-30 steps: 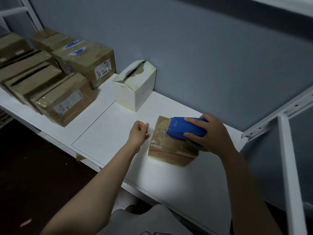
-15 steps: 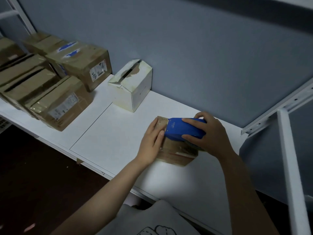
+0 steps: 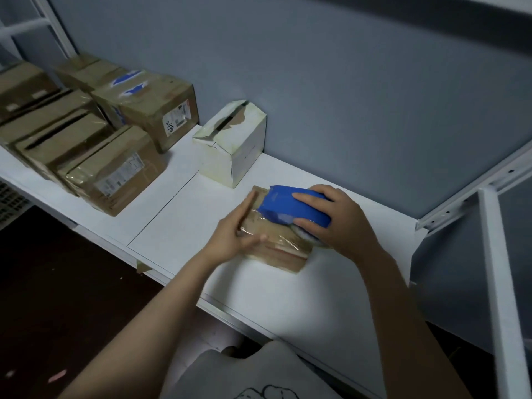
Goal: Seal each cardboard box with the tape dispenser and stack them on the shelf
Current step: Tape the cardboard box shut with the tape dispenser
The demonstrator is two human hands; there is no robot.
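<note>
A small flat brown cardboard box [image 3: 276, 246] lies on the white shelf board [image 3: 184, 226], its top shiny with clear tape. My right hand [image 3: 342, 223] grips a blue tape dispenser [image 3: 290, 207] that rests on the box's top, toward the far right side. My left hand [image 3: 234, 230] lies flat against the box's left side and top edge, fingers stretched out along it, slightly blurred.
A white box [image 3: 234, 142] with a torn, gaping top stands behind, near the grey wall. Several brown taped boxes [image 3: 115, 165] crowd the shelf's left end. White metal shelf posts [image 3: 501, 283] rise at the right. Dark floor lies below the front edge.
My left hand went from a loose fist beside the box to lying flat on its left edge. The dispenser in my right hand has stayed on the box top.
</note>
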